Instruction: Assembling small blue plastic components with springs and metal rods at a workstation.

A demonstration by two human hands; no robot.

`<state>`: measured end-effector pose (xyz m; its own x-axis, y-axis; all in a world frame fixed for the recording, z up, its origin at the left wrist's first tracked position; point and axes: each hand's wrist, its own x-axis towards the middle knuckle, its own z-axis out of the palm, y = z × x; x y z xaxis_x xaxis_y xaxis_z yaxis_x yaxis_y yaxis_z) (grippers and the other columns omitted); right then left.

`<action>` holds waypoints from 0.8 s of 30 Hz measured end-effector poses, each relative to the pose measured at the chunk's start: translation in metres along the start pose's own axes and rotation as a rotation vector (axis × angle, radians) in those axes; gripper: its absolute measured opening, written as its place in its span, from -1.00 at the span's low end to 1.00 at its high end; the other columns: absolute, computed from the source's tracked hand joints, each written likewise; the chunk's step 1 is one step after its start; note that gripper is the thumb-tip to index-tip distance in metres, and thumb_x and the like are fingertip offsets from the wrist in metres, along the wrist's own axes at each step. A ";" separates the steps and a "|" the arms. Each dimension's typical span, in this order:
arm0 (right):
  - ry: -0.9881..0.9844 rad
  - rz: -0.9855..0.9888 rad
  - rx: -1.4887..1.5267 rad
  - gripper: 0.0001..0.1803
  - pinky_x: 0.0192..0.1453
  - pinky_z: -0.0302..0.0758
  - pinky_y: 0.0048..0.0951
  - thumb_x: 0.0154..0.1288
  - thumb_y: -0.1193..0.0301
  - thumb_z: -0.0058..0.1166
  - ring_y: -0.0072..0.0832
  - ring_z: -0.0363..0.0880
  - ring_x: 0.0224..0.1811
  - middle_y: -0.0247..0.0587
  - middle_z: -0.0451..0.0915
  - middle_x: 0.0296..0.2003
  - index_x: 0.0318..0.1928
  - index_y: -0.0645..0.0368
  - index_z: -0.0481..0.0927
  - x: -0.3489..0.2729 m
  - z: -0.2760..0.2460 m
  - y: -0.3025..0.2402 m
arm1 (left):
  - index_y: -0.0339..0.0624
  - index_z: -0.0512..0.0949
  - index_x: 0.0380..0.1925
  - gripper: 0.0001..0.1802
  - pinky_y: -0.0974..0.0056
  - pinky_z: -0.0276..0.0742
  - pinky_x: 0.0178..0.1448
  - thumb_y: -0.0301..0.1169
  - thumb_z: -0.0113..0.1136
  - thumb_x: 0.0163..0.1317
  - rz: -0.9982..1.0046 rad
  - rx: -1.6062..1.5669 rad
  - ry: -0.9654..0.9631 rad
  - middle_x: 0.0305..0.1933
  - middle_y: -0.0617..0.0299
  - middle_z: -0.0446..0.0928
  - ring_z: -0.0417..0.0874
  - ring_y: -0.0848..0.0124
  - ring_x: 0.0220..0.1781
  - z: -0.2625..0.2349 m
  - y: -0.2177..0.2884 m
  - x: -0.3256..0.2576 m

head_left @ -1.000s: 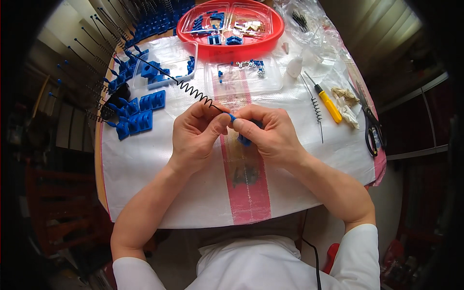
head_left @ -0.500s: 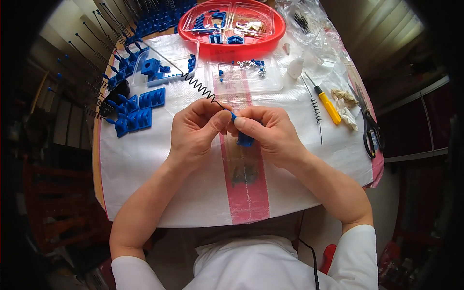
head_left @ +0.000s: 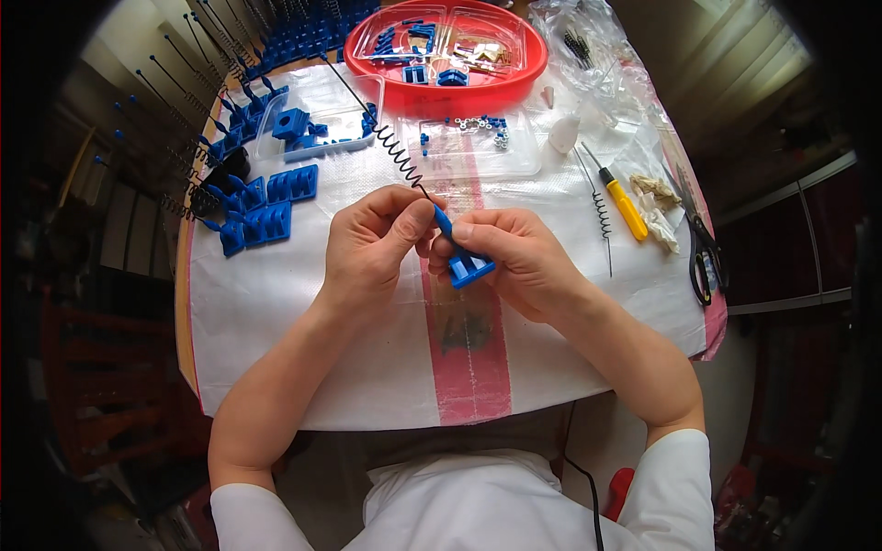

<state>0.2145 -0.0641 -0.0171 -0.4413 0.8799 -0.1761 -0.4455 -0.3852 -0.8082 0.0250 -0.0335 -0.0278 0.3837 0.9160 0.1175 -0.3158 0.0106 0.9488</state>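
Observation:
A black coiled wire (head_left: 401, 158) slants up and left from a blue plastic mount (head_left: 470, 267), its lower end meeting the mount's narrow neck. My left hand (head_left: 372, 241) is closed, thumb and fingers pinching at the place where wire and neck meet. The joint itself is partly covered by those fingertips. On the other side, my right hand (head_left: 522, 255) is closed on the mount, its thumb lying against the neck. The mount's wider, frame-like base shows below the fingers, tilted above the table.
Finished-looking blue mounts with coiled wires (head_left: 241, 220) crowd the left side. Behind are clear trays of small parts (head_left: 519, 163) and a red oval basin (head_left: 441, 95). A loose coiled wire (head_left: 602, 216), yellow-handled screwdriver (head_left: 627, 207) and black-handled scissors (head_left: 703, 266) lie right.
The blue mount has turned between my fingers, so its neck and open base now show more. My right thumb has shifted slightly, and the wire's upper part has swung right.

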 end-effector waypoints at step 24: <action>0.250 -0.319 -0.581 -0.85 -0.28 0.45 -0.61 0.29 0.42 0.20 -0.72 0.50 -0.36 -0.37 0.64 -0.38 -0.26 0.27 0.68 0.001 0.005 0.009 | -0.27 0.61 -0.16 -0.85 0.41 0.55 -0.15 -0.45 0.24 0.32 0.091 0.049 -0.026 -0.18 0.24 0.65 0.60 0.57 -0.21 -0.003 -0.009 0.001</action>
<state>0.2066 -0.0679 -0.0218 -0.1351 0.9895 0.0521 -0.0045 0.0519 -0.9986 0.0262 -0.0314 -0.0374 0.3783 0.9014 0.2106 -0.3080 -0.0920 0.9469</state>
